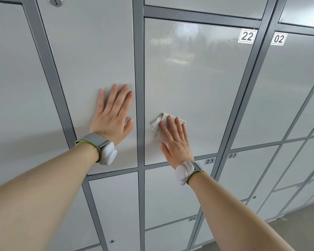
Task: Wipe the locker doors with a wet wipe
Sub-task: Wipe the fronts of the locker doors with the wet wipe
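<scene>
Pale grey locker doors in darker grey frames fill the view. My right hand (175, 140) lies flat with straight fingers on a crumpled white wet wipe (157, 123), pressing it against the lower part of the door numbered 22 (198, 73). Wet streaks shine on the upper part of that door. My left hand (113, 115) rests flat, fingers spread, on the neighbouring door to the left (91, 51). Both wrists wear white bands.
A grey frame post (139, 87) runs between the two doors. Doors 02 (286, 87), 23 (167, 192) and 03 (246, 171) lie to the right and below. A round lock (55, 0) sits at the top left. A strip of floor (297, 232) shows at the lower right.
</scene>
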The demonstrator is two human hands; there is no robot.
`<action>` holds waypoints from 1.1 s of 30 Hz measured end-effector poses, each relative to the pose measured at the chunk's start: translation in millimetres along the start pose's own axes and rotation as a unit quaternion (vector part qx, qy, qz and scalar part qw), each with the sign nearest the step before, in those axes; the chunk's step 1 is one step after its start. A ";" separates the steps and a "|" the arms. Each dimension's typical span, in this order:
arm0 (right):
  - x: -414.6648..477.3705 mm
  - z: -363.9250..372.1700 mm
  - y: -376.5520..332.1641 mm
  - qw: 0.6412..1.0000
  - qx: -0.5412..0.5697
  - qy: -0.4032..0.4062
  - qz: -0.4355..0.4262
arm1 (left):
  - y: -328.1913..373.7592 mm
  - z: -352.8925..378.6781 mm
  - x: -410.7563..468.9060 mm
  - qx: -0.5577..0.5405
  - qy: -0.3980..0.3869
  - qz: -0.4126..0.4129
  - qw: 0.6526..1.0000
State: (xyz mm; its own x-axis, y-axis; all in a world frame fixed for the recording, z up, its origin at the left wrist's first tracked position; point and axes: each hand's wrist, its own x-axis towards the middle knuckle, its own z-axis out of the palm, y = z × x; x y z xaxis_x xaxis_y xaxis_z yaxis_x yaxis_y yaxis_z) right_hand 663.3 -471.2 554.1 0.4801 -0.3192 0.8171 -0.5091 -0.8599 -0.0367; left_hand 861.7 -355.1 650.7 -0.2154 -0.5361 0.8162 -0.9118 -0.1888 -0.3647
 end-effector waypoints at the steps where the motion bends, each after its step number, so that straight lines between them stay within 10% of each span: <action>1: -1.6 -0.6 2.4 1.000 -0.001 0.002 0.004 | -0.5 1.3 -0.1 0.004 0.001 0.000 1.000; 12: 28.2 -14.3 9.0 0.985 0.029 0.067 0.157 | 0.3 7.9 -0.4 0.039 0.021 -0.002 0.999; 23: 2.5 7.1 1.9 1.000 0.007 0.016 0.016 | 0.3 9.5 0.1 0.052 0.035 -0.001 0.998; 33: -19.9 2.7 23.5 0.997 0.005 0.004 0.078 | 0.1 7.9 0.3 0.044 0.028 0.003 0.999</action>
State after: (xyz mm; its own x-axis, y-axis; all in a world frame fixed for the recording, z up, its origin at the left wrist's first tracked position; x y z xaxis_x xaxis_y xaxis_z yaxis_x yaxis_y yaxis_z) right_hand 643.7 -486.0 535.4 0.3901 -0.4471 0.8049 -0.5704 -0.8036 -0.1699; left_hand 864.4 -361.8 647.4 -0.2414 -0.4908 0.8372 -0.8772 -0.2586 -0.4046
